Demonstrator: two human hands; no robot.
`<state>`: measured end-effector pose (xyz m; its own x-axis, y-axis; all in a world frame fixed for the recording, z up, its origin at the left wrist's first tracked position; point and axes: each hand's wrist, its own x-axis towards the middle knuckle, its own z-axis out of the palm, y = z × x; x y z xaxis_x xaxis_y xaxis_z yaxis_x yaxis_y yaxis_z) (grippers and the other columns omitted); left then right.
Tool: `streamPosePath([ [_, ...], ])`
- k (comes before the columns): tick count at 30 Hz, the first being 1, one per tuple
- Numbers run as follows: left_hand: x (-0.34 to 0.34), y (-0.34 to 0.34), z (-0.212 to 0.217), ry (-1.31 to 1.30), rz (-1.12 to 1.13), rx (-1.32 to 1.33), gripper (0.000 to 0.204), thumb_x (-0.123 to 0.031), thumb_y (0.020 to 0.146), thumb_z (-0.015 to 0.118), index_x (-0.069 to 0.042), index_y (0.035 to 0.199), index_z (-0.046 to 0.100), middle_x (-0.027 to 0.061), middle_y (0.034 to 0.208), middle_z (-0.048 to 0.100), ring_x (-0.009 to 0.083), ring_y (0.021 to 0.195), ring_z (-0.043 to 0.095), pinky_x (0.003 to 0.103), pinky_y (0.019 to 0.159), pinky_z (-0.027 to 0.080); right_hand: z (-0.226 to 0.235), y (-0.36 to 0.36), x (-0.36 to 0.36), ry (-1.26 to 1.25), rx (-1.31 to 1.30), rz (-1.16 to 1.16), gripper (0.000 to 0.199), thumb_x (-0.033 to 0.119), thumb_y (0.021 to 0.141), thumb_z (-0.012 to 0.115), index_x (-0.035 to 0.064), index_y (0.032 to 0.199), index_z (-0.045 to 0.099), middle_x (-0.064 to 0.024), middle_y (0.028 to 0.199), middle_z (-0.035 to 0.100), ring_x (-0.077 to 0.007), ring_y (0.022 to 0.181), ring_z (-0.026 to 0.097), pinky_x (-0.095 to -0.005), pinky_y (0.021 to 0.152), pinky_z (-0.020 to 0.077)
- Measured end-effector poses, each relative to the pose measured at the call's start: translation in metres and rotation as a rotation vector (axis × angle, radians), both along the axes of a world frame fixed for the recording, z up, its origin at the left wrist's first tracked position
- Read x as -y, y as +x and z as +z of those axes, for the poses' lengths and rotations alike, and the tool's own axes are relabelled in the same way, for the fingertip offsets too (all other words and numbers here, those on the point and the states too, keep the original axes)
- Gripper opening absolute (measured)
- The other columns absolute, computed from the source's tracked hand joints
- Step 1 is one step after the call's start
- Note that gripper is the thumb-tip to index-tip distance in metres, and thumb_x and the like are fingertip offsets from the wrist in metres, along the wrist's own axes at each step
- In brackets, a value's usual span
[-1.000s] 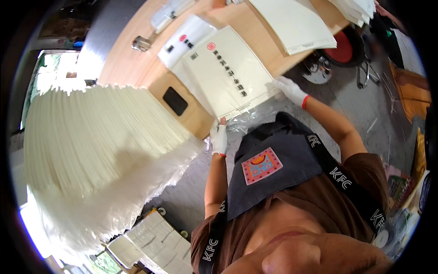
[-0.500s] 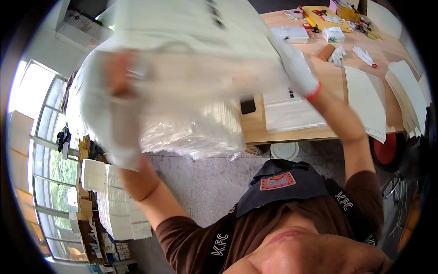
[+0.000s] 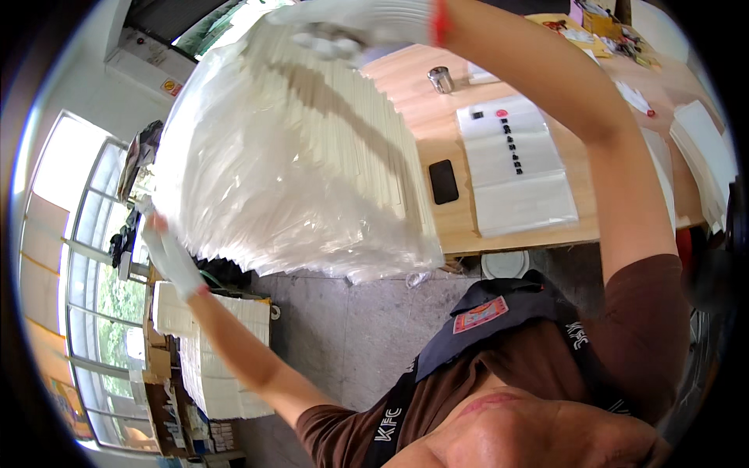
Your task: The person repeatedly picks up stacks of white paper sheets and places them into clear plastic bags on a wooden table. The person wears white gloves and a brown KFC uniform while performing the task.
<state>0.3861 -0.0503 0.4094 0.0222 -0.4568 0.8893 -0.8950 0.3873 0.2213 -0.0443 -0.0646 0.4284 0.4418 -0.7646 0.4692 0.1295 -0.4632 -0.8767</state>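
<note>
Both gloved hands, left hand [image 3: 168, 257] and right hand [image 3: 367, 23], grips clamped on plastic-wrapped stack of white sheets [image 3: 289, 164], upper centre, above the wooden surface [image 3: 406, 86].

A grey concrete floor [image 3: 343, 335] runs under a long pale wooden table [image 3: 406, 101], on which lie a black phone [image 3: 443, 181], a small metal cup [image 3: 441, 79] and flat white packets in clear sleeves [image 3: 515, 168]. At the left, tall framed windows [image 3: 78, 257] let in bright daylight and show green leaves outside. Stacks of white sheets [image 3: 214, 366] stand on the floor beside the windows.
</note>
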Motion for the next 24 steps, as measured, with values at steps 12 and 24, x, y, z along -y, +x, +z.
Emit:
streamPosePath([
  [12, -0.080, -0.318, -0.391, 0.679, -1.024, 0.190, 0.025, -0.020, 0.083, 0.059, -0.007, 0.105, 0.059, 0.0134, 0.111, 0.059, 0.0331, 0.107, 0.052, 0.040, 0.094, 0.040, -0.387, -0.130, -0.225, 0.870, 0.333, -0.697, 0.032, 0.039, 0.093, 0.050, 0.0080, 0.086, 0.056, -0.0028, 0.072, 0.060, -0.0085, 0.049, 0.054, -0.0213, 0.046, 0.0463],
  [24, 0.012, -0.443, -0.470, 1.239, -0.986, 0.451, 0.024, -0.036, 0.077, 0.065, -0.014, 0.087, 0.064, 0.0071, 0.081, 0.067, 0.0261, 0.075, 0.062, 0.040, 0.070, 0.046, -0.456, -0.086, -0.276, 1.018, 0.539, -0.840, 0.032, 0.038, 0.091, 0.052, 0.0068, 0.090, 0.059, -0.0027, 0.074, 0.059, -0.0095, 0.058, 0.055, -0.0243, 0.050, 0.0472],
])
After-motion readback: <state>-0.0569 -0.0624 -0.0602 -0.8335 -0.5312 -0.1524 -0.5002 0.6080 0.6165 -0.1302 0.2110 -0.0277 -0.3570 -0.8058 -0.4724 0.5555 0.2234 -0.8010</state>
